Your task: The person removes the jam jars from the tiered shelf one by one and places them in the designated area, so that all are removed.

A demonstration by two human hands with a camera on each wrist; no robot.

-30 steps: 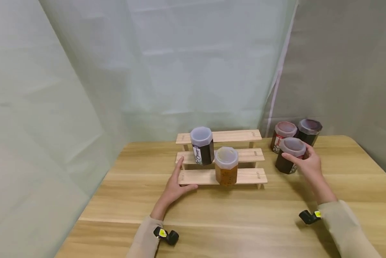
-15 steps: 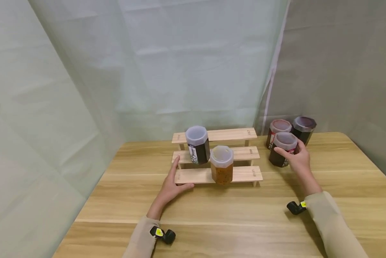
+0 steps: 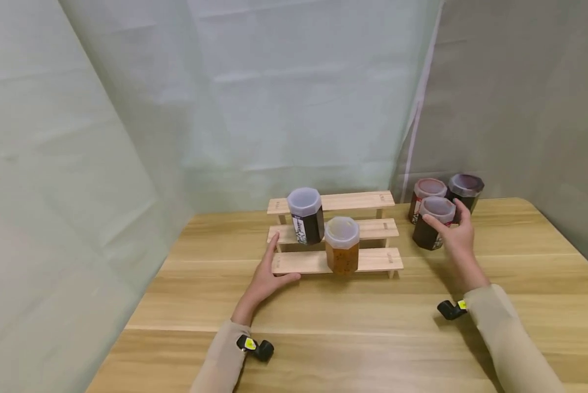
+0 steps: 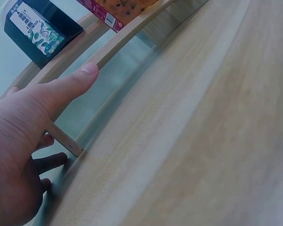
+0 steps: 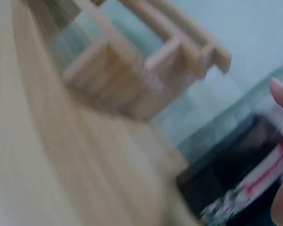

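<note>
Wood-grain surface (image 3: pixel 353 322) fills the near foreground, with both sleeved forearms lying across it and a small black camera at each wrist. Left hand (image 3: pixel 264 278) comes next: it rests at the left end of the three-step wooden rack (image 3: pixel 372 261), thumb laid along the front of the lowest step, index finger reaching up past the middle step, fingers fairly straight and gripping nothing. On that lowest step stands an orange-filled jar (image 3: pixel 342 245); a dark labelled jar (image 3: pixel 306 216) sits on the middle step just behind and to its left. Off to the right, well apart from the rack, the right hand (image 3: pixel 453 234) curls round the nearest dark jar (image 3: pixel 433 222) of a group of three, thumb over the near rim of the pale lid, fingers wrapping the far side. A red-labelled jar (image 3: pixel 425 196) and another dark one (image 3: pixel 463 191) stand just behind it, touching or nearly so. Judging from that tight cluster, lifting or tilting the held jar carelessly could knock its neighbours over; a grip high on the lid may also slip. The right wrist view is too blurred to confirm finger contact
</note>
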